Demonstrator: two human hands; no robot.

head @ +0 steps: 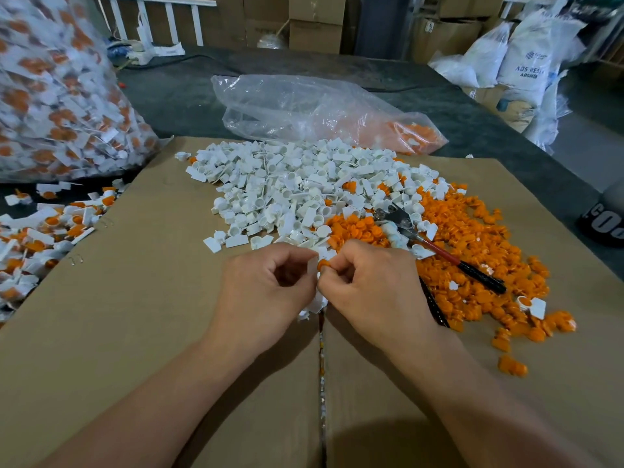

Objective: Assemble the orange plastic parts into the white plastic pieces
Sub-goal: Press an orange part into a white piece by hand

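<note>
Left hand (266, 285): fingers curled, thumb and forefinger pinching one white piece (312, 265).
Right hand (368, 282): fingers curled, fingertips pinching one orange part (323, 264), which touches the white piece where the two hands meet.
Cardboard sheet (135, 315): brown and flat, lying under both hands, with a seam running back from between them.
Worktop (175, 92): dark grey, showing beyond the cardboard and to either side of it.
Heap of white pieces (287, 187): loose, just beyond the hands.
Heap of orange parts (472, 251): loose, spreading right of the right hand and touching the white heap.
Pliers (439, 251): red and black handles, lying on the orange heap near the right hand.
Clear bag (304, 106): crumpled, beyond the white heap, with some orange parts inside.
Large clear sack (50, 96): far left of the left hand, full of joined white-and-orange pieces.
Loose joined pieces (40, 238): scattered on the worktop left of the cardboard.
Room: cardboard boxes (315, 25) and a white railing (158, 18) beyond the worktop; white sacks (526, 62) at the far right.
</note>
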